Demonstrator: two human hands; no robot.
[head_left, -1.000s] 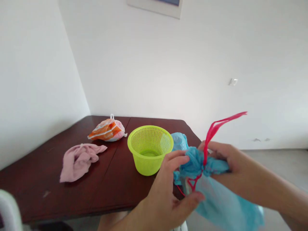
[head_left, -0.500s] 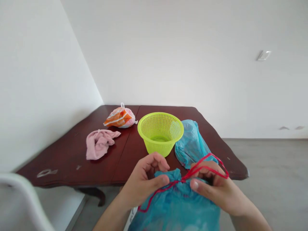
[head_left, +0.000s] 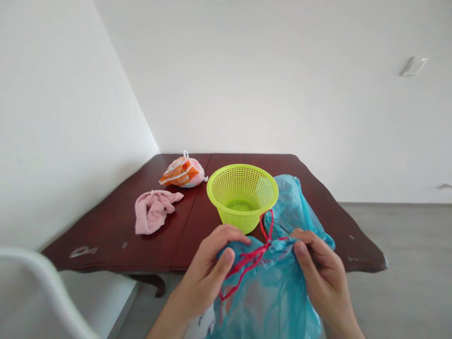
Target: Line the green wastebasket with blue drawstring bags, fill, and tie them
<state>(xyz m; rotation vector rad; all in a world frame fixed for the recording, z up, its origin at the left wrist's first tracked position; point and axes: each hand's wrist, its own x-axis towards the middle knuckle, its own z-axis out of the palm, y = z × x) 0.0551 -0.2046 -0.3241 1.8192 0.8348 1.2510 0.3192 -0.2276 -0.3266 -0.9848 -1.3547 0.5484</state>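
Note:
My left hand (head_left: 208,268) and my right hand (head_left: 318,266) both grip the gathered top of a translucent blue plastic drawstring bag (head_left: 264,301), which hangs in front of the table edge. A red drawstring (head_left: 250,260) loops across the bag between my hands. Behind my right hand, a bulge of blue plastic (head_left: 289,202) rests on the table; I cannot tell whether it belongs to the same bag. A lime-green plastic mesh basket (head_left: 242,193) stands just beyond my hands, close to the blue plastic.
A dark red-brown wooden table (head_left: 106,233) stands in the room's corner. A pink crumpled cloth (head_left: 153,212) and an orange-and-white plastic bag (head_left: 183,172) lie on it. A white chair back (head_left: 35,287) intrudes at lower left.
My hands have spread apart, pulling the bag's mouth wider. The red drawstring now hangs lower across the bag, and the view has shifted slightly.

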